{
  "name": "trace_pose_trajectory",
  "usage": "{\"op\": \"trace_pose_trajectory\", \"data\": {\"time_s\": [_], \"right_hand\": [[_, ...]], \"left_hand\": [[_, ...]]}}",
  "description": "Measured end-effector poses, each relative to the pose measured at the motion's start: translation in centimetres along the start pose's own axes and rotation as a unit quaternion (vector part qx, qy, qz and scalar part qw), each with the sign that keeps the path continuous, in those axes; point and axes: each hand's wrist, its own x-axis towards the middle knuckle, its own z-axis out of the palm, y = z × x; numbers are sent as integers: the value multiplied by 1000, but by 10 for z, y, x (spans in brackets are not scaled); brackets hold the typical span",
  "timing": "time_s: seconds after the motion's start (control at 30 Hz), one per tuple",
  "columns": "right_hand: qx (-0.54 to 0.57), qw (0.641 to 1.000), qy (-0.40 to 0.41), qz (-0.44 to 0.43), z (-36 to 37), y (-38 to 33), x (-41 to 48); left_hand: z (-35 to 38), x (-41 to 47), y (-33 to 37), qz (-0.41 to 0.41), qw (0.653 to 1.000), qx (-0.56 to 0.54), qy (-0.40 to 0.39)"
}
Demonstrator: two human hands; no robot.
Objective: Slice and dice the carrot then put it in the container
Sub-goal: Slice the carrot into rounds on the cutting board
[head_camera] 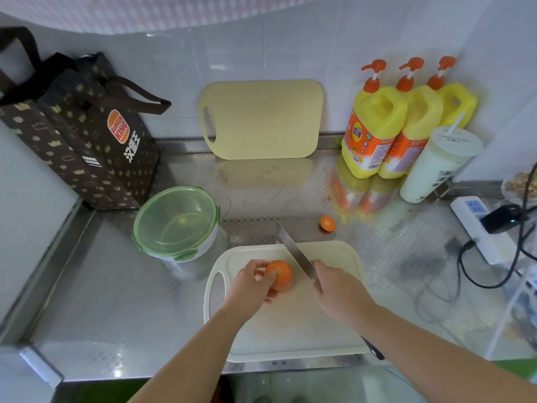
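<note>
Two cutting boards [334, 257] [261, 120], three detergent bottles [374, 126] [415, 132] [457, 103], one carrot [280, 274], one carrot end [327, 223], one knife [293, 251], one container [177, 222], one Burger King bag [87, 141].

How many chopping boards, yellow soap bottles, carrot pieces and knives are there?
Chopping boards: 2, the white board and the beige board.
Yellow soap bottles: 3, left bottle, middle bottle, right bottle.
Carrot pieces: 2, the held carrot and the cut end.
Knives: 1, the knife.
Total: 8.
</note>
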Motion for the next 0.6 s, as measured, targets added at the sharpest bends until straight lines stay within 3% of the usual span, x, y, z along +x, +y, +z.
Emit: {"op": "trace_pose_trajectory", "data": {"time_s": [0.17,0.3,0.6], "right_hand": [[34,998,-32,30,-21,-2,-3],[15,1000,23,4,-44,-13,-21],[-33,999,-3,-39,-32,-42,-58]], "left_hand": [[12,-6,1,-73,991,-109,0],[14,-11,2,-92,982,-166,6],[19,-15,3,-80,983,-162,21]]}}
